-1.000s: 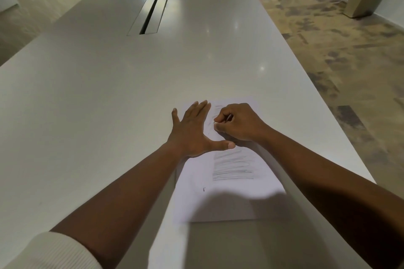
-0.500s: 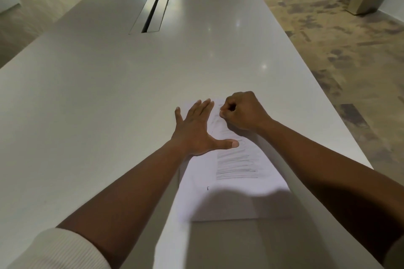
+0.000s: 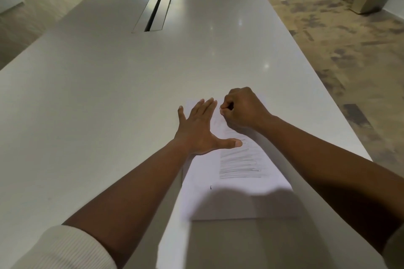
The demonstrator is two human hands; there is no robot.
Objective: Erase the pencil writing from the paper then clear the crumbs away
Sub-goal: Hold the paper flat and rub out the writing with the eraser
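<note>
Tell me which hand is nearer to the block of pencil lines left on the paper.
Left. The left hand lies flat on the paper, its thumb tip at the top edge of the pencil lines; the right hand is fisted farther up the sheet.

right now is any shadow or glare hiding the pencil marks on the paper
Head view: a shadow covers the paper's near end, short of the pencil marks, which stay lit and readable; glare spots sit farther up the table; the right hand hides the far marks.

No text can be read: the paper (image 3: 236,194) carries only grey pencil scribble (image 3: 240,162) just below the left hand's (image 3: 196,129) thumb, no legible words.
</note>
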